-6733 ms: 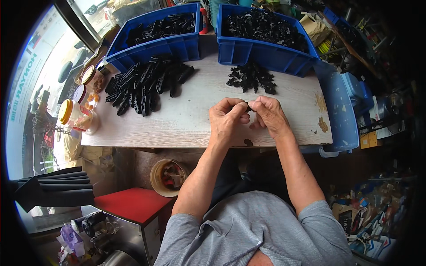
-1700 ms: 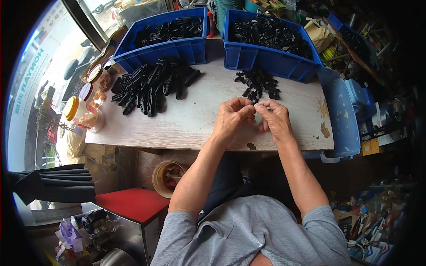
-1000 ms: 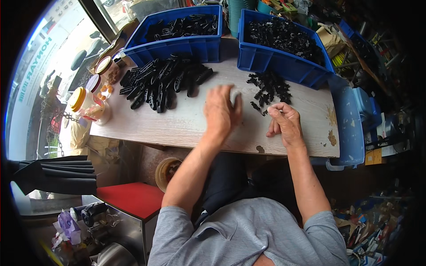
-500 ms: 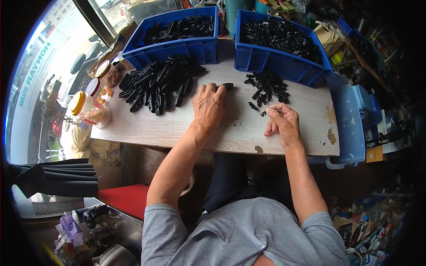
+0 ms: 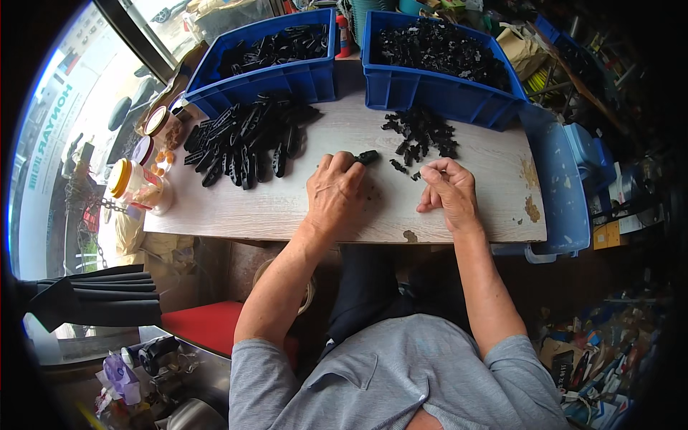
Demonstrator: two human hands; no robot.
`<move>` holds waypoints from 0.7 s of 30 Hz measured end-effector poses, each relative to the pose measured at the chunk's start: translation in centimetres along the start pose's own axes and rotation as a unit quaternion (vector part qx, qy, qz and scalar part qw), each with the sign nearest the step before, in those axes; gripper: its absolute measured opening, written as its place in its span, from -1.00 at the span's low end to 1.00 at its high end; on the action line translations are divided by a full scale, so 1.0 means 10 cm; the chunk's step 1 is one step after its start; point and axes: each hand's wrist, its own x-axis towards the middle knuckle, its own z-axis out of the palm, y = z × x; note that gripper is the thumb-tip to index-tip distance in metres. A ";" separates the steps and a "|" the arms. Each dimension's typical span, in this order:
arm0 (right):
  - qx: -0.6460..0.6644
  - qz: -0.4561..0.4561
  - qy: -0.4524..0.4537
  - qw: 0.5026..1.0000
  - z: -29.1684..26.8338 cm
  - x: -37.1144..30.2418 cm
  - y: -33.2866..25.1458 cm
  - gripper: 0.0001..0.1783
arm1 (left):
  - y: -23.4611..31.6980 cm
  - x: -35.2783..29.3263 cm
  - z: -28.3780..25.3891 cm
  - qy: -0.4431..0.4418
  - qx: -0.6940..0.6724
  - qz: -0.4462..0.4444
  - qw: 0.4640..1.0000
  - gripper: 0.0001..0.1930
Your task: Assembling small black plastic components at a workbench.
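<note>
A black clip point(image 5: 367, 156) is pinched at fingertips of left hand point(image 5: 334, 195), on table point(image 5: 287, 204) centre. Right hand point(image 5: 448, 192) is curled loosely; contents can't be told. Small black pile point(image 5: 421, 130) lies just beyond.

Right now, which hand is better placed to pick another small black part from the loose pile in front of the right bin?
Probably the right hand: it rests just below the small pile. The left hand already holds a black piece and sits farther left.
</note>
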 end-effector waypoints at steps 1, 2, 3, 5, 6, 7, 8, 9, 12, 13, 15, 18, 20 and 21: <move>0.000 0.001 0.000 1.000 0.00 0.00 0.00 -0.83 | -0.01 -0.01 0.02 0.010 -0.018 0.000 1.000 -0.74; -0.001 0.001 0.002 1.000 0.01 0.00 0.00 -0.83 | -0.01 -0.01 0.03 0.010 -0.019 0.000 1.000 -0.74; -0.003 0.001 0.004 1.000 0.02 0.00 0.00 -0.84 | -0.02 -0.01 0.05 0.024 -0.031 -0.014 0.999 -0.76; -0.003 0.002 0.005 1.000 0.01 0.00 0.00 -0.83 | 0.00 0.02 0.04 0.037 -0.044 -0.028 0.998 -0.78; -0.003 0.003 0.006 1.000 0.01 0.00 0.00 -0.83 | 0.02 0.04 0.03 0.045 -0.048 -0.045 0.997 -0.80; -0.004 0.002 0.006 1.000 0.01 0.00 0.00 -0.83 | 0.03 0.06 0.02 0.054 -0.052 -0.062 0.995 -0.82; -0.004 0.002 0.009 1.000 0.02 -0.01 0.00 -0.83 | 0.02 0.07 0.03 0.055 -0.052 -0.062 0.995 -0.82; -0.005 0.001 0.012 1.000 0.02 -0.01 0.00 -0.83 | 0.01 0.07 0.04 0.062 -0.062 -0.068 0.994 -0.84; -0.008 0.000 0.009 1.000 0.02 -0.01 0.00 -0.83 | -0.04 0.07 0.09 0.078 -0.055 -0.064 0.993 -0.88; -0.008 0.000 0.009 1.000 0.02 -0.01 -0.01 -0.83 | -0.04 0.08 0.09 0.087 -0.039 -0.052 0.994 -0.90; -0.010 -0.004 0.010 1.000 0.03 -0.01 -0.01 -0.82 | -0.03 0.10 0.08 0.040 -0.025 -0.066 0.997 -0.91; -0.012 -0.006 0.012 1.000 0.02 -0.01 0.00 -0.82 | 0.07 0.15 0.01 -0.025 -0.010 -0.084 0.996 -0.91; -0.014 -0.006 0.015 1.000 0.03 -0.01 -0.01 -0.82 | 0.17 0.17 -0.04 -0.044 -0.007 -0.090 0.995 -0.91; -0.016 -0.005 0.019 1.000 0.04 -0.01 -0.01 -0.82 | 0.22 0.19 -0.04 -0.076 -0.004 -0.084 0.994 -0.91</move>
